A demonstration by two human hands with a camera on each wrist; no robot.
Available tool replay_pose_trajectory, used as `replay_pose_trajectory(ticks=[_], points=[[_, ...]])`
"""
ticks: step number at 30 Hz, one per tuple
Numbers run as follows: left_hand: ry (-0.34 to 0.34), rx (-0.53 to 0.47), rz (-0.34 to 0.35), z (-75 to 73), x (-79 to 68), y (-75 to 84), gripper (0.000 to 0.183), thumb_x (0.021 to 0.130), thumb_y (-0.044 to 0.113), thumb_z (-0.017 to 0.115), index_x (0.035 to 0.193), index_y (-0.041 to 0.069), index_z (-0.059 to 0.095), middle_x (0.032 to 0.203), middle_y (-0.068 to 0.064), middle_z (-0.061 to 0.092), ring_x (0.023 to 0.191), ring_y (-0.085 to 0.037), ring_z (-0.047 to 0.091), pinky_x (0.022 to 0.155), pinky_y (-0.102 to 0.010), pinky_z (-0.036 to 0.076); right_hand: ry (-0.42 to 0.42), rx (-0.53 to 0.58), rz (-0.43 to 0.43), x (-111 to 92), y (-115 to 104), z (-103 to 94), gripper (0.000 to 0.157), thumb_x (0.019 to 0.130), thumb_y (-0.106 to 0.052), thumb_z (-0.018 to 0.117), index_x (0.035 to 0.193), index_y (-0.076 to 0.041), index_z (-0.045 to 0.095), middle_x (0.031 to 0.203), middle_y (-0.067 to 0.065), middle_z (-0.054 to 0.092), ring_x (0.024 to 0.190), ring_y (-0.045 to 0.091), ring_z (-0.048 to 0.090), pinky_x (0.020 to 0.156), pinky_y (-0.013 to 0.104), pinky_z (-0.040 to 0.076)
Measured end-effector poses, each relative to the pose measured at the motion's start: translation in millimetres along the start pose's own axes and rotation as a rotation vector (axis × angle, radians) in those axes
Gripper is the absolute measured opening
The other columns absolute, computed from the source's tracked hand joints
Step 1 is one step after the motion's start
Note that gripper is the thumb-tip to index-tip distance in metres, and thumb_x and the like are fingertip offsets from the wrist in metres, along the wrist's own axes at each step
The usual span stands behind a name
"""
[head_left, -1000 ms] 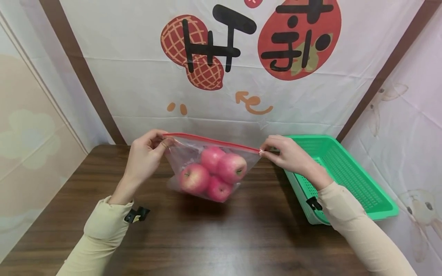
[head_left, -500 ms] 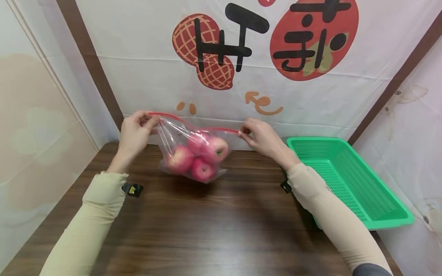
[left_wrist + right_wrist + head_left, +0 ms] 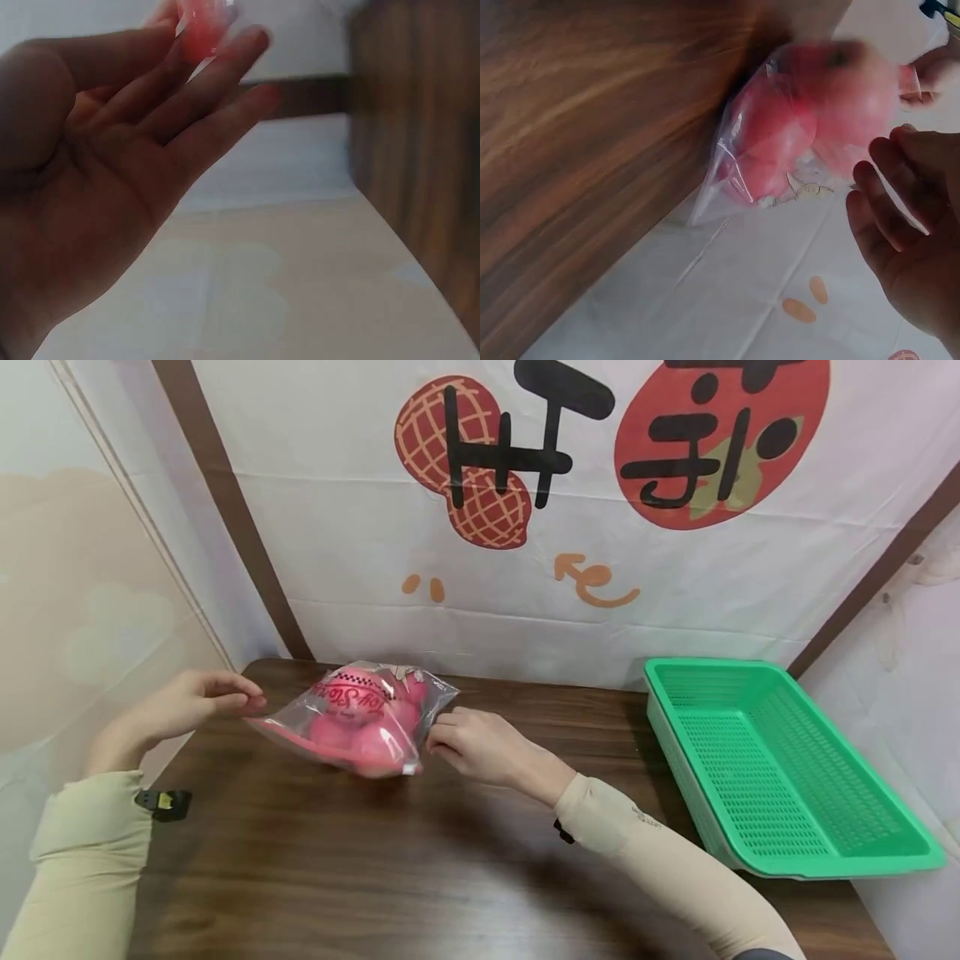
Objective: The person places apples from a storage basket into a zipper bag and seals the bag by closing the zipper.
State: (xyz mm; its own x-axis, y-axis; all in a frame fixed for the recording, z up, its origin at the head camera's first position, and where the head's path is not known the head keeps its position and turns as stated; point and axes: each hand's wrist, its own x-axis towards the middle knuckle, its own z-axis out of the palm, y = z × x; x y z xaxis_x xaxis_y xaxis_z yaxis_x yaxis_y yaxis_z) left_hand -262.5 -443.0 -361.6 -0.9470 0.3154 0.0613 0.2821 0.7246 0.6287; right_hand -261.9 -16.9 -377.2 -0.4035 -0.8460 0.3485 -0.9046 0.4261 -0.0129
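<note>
A clear zip bag point(image 3: 378, 718) of several pink-red apples point(image 3: 352, 693) lies at the back left of the wooden table, its printed face up. Its red zip strip point(image 3: 315, 747) runs along the near side. My left hand point(image 3: 187, 702) is at the strip's left end, with thumb and fingertips close to the bag's corner; in the left wrist view those fingers point(image 3: 202, 105) look extended beside the red strip end. Beside the bag's right side is my right hand point(image 3: 480, 747); in the right wrist view its loosely bent fingers point(image 3: 889, 225) hold nothing.
A green perforated basket point(image 3: 660, 693) stands at the right of the wooden table point(image 3: 450, 860). A printed white cloth point(image 3: 345, 527) hangs along the back, and pale cloth walls point(image 3: 112, 568) rise at both sides.
The bag has gone from hanging between both hands to lying on the table, zip side nearer me. My right hand has let go of its zip end; my left hand has moved lower and leftward.
</note>
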Motion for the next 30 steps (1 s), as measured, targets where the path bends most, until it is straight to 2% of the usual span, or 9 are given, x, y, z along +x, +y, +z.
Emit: replay_pose_trajectory(ticks=[3,7,11,14,16,18,23,26,30], points=[[0.042,0.006,0.003,6.5,0.6,2.2,0.02,0.098,0.015,0.06,0.113,0.004,0.068,0.102,0.002,0.075,0.091,0.011,0.062,0.075,-0.01,0.045,0.013,0.014,0.057,-3,-6,0.2,0.005,0.094,-0.021,0.067,0.092,-0.019,0.071,0.094,-0.01,0.068,0.086,0.011,0.06,0.078,0.026,0.052],[0.101,0.087,0.039,19.0,15.1,29.7,0.02,0.097,0.02,0.063,0.114,0.011,0.07,0.11,-0.009,0.072,0.093,0.013,0.055,0.078,-0.012,0.042,-0.002,0.048,0.099,-3,-1,-4.0,0.003,0.093,-0.02,0.068,0.093,-0.018,0.071,0.095,-0.009,0.068,0.088,0.013,0.06,0.079,0.028,0.052],[0.076,0.1,0.083,40.1,29.7,58.0,0.03,0.096,0.024,0.065,0.122,0.007,0.065,0.118,-0.015,0.066,0.105,-0.012,0.062,0.088,-0.025,0.048,-0.031,0.077,0.141,-10,5,-2.5,0.007,0.093,-0.018,0.067,0.098,-0.017,0.072,0.098,-0.007,0.068,0.089,0.014,0.061,0.08,0.029,0.052],[0.053,0.101,0.13,57.0,38.1,71.6,0.043,0.095,0.027,0.066,0.13,0.003,0.058,0.13,-0.019,0.057,0.116,-0.031,0.056,0.098,-0.043,0.045,-0.022,0.089,0.188,-19,9,0.0,0.009,0.093,-0.018,0.068,0.101,-0.016,0.072,0.099,-0.005,0.068,0.091,0.015,0.06,0.081,0.03,0.051],[0.029,0.106,0.155,66.1,42.1,78.5,0.049,0.095,0.029,0.066,0.135,0.003,0.054,0.137,-0.02,0.051,0.125,-0.036,0.049,0.103,-0.054,0.038,-0.007,0.102,0.224,-26,14,0.4,0.01,0.093,-0.019,0.068,0.103,-0.017,0.072,0.1,-0.005,0.067,0.093,0.015,0.06,0.083,0.03,0.051],[0.005,0.122,0.167,72.5,45.3,82.9,0.052,0.095,0.031,0.067,0.137,0.003,0.052,0.141,-0.021,0.047,0.13,-0.037,0.044,0.107,-0.057,0.035,0.008,0.107,0.257,-33,18,-0.6,0.011,0.094,-0.02,0.068,0.104,-0.018,0.071,0.101,-0.005,0.066,0.096,0.015,0.061,0.085,0.031,0.051],[-0.036,0.128,0.123,79.0,47.0,85.8,0.055,0.094,0.035,0.067,0.138,0.005,0.052,0.144,-0.021,0.044,0.136,-0.038,0.04,0.112,-0.06,0.031,0.012,0.126,0.354,-49,29,-6.8,0.015,0.095,-0.024,0.067,0.109,-0.019,0.07,0.107,-0.005,0.065,0.103,0.016,0.062,0.09,0.035,0.051],[-0.035,0.113,0.114,83.1,47.1,81.8,0.052,0.095,0.033,0.065,0.137,0.004,0.052,0.146,-0.021,0.041,0.138,-0.039,0.038,0.113,-0.061,0.029,0.008,0.135,0.419,-60,33,-10.9,0.018,0.095,-0.025,0.068,0.111,-0.018,0.069,0.111,-0.003,0.065,0.105,0.018,0.061,0.091,0.036,0.051],[-0.003,0.182,0.117,90.6,48.6,76.6,0.049,0.099,0.032,0.06,0.138,0.004,0.052,0.148,-0.023,0.04,0.139,-0.045,0.034,0.112,-0.065,0.026,0.024,0.134,0.467,-72,39,-15.1,0.02,0.093,-0.024,0.069,0.112,-0.016,0.069,0.111,-0.001,0.064,0.102,0.019,0.061,0.089,0.038,0.052]])
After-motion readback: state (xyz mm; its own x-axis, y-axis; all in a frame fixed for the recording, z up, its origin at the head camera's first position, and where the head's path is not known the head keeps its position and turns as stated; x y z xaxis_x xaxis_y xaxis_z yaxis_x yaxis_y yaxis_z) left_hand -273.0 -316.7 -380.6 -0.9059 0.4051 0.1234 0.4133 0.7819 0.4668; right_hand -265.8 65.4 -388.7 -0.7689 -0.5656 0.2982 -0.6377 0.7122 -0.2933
